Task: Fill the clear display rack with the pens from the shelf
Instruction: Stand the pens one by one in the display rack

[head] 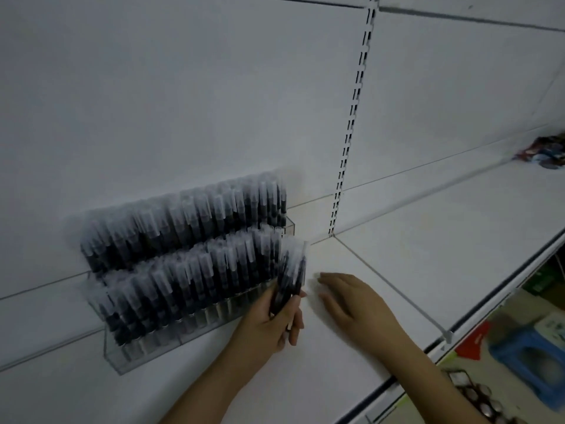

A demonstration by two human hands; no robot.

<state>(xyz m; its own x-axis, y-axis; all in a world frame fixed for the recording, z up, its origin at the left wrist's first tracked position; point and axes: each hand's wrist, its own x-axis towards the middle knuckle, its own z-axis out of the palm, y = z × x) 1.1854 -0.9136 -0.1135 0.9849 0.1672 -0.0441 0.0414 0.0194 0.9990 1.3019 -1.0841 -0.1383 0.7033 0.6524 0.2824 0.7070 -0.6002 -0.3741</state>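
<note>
White shelf (382, 301) is running wide across the view, its back panel rising behind; a slotted upright is dividing two bays. Clear rack (146, 351) is sitting on the left part of the shelf against the back panel, tiered, and looking nearly full of dark pens (183, 228) with frosted caps, standing upright in rows.

Left hand (272, 319) is gripping a small bunch of pens (292, 275), fingers curled round the barrels, caps pointing up, right at the rack's near right end. Right hand (348, 301) is lying flat on the shelf just right of the bunch, fingers relaxed and holding nothing. No loose pens are showing on the bare shelf around it.

Judgement: the bunch is being loaded. Doing it well probably means finding the remaining empty slots at the right end, feeding pens in singly with the free hand, caps up to match, and keeping the bunch from knocking the crowded rows. Motion blur is hiding exactly which slots are open.
</note>
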